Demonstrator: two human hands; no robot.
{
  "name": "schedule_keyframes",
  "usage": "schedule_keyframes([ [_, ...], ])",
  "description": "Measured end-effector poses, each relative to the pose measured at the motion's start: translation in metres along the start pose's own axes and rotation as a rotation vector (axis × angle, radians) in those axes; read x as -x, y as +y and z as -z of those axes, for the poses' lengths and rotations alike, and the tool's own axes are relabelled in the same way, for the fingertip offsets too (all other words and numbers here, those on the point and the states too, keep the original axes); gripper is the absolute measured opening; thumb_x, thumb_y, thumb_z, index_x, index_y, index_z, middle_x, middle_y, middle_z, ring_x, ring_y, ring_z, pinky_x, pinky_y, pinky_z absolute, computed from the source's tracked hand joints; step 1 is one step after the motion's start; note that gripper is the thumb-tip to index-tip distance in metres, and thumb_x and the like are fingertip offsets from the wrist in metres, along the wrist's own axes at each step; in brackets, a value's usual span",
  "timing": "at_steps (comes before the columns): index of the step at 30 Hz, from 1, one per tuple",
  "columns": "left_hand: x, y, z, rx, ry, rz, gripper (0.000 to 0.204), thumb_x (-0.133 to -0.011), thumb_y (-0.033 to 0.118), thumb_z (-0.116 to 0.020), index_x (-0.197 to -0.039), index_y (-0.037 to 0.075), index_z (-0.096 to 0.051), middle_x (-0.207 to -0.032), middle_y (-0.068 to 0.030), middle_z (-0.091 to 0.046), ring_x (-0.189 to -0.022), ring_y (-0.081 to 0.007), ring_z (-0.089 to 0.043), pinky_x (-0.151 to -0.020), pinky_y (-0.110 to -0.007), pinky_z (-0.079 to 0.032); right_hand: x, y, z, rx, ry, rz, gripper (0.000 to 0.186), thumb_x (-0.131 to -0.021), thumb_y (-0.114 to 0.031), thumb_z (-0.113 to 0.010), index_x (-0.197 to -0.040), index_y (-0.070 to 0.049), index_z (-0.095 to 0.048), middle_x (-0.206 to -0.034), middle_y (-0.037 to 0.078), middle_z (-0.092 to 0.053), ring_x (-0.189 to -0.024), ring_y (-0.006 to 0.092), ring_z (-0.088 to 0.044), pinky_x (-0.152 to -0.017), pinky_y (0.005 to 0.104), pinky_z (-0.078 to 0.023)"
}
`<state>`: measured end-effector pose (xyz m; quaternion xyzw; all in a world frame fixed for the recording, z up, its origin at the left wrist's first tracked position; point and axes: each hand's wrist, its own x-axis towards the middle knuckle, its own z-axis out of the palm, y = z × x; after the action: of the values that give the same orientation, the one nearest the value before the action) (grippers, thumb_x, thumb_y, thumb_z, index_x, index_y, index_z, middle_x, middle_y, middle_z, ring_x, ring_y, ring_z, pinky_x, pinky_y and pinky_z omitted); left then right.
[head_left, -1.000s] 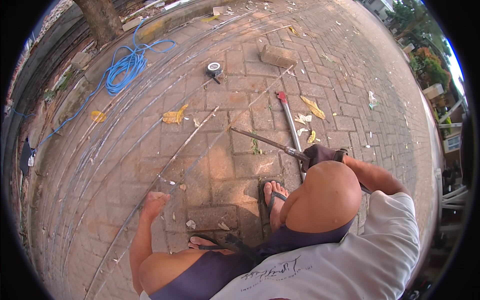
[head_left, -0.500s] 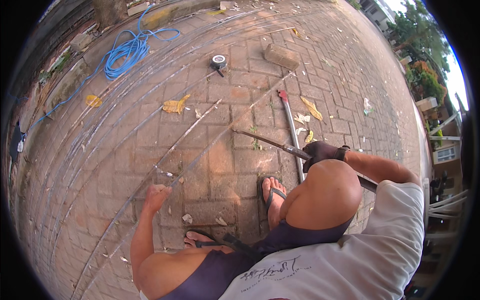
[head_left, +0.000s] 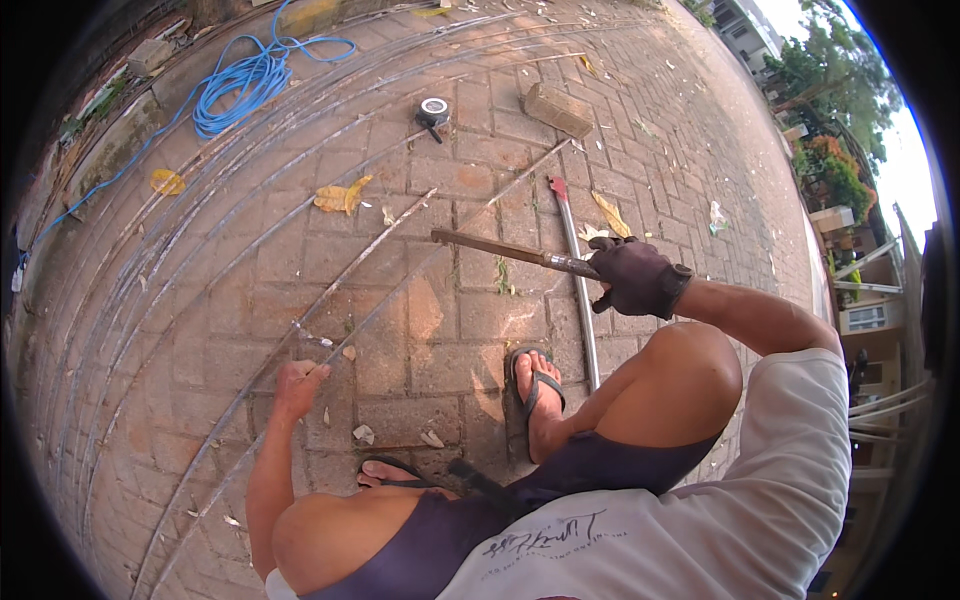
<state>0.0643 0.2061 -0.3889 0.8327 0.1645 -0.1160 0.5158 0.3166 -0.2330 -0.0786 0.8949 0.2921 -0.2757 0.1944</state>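
My left hand [head_left: 299,388], bare and closed, grips a long thin steel rod [head_left: 385,307]. The rod slants from the lower left, through my fist, to the far middle near a concrete block [head_left: 558,110]. My right hand [head_left: 640,277] wears a dark glove and grips a metal bar tool [head_left: 500,246], whose flat, rusty end points left. That end is above the rod; whether it touches cannot be made out. Beside my left fist, a second rod [head_left: 370,250] lies nearly parallel, with a small whitish piece [head_left: 312,336] near it.
Several long rods [head_left: 160,270] curve along the left. A grey bar with a red end [head_left: 577,270] lies ahead of my sandalled foot [head_left: 540,395]. Farther off are a tape measure [head_left: 433,110], yellow leaves [head_left: 342,194] and a coiled blue hose [head_left: 240,90].
My right hand has lifted away from beside my knee, up and forward, and the bar tool's flat end has shifted left and farther away. My left hand keeps its grip on the rod.
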Motion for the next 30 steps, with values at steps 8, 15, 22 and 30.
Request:
schedule_keyframes([
  [8,-0.006,-0.002,0.006,-0.005,-0.017,0.006,0.042,-0.089,0.031,-0.071,-0.068,-0.004,-0.061,-0.056,-0.0125,-0.046,-0.055,-0.0175,-0.042,-0.055,-0.041,-0.037,-0.003,0.014,-0.010,-0.109,0.033,-0.181,0.048,-0.075,-0.042,-0.089,-0.099,-0.005,-0.069,-0.101,0.016,-0.071,-0.095,0.0385,-0.070,-0.080,0.0486,-0.054],
  [15,-0.012,0.006,0.026,0.091,-0.083,0.049,0.044,-0.091,0.029,-0.071,-0.063,0.000,-0.054,-0.056,-0.0018,-0.039,-0.058,-0.0120,-0.037,-0.053,-0.038,-0.032,0.016,0.018,-0.140,-0.738,0.106,-0.570,0.034,-0.081,-0.032,-0.081,-0.101,-0.006,-0.070,-0.090,0.017,-0.071,-0.086,0.0347,-0.070,-0.074,0.0446,-0.053],
  [22,-0.016,0.026,0.046,0.147,-0.173,0.207,0.045,-0.095,0.026,-0.069,-0.060,0.006,-0.050,-0.058,0.0042,-0.040,-0.058,-0.0078,-0.036,-0.052,-0.033,-0.029,0.028,0.019,-0.242,-0.957,0.295,-0.819,0.033,-0.083,-0.033,-0.079,-0.098,-0.006,-0.071,-0.088,0.017,-0.071,-0.083,0.0331,-0.069,-0.073,0.0437,-0.053],
  [30,0.000,0.037,0.029,0.100,-0.110,0.175,0.041,-0.094,0.024,-0.069,-0.064,0.001,-0.053,-0.059,-0.0003,-0.041,-0.059,-0.0108,-0.036,-0.053,-0.035,-0.031,0.034,0.028,-0.273,-1.013,0.350,-0.866,0.032,-0.085,-0.035,-0.077,-0.096,-0.006,-0.072,-0.086,0.017,-0.071,-0.080,0.0312,-0.069,-0.071,0.0426,-0.052],
])
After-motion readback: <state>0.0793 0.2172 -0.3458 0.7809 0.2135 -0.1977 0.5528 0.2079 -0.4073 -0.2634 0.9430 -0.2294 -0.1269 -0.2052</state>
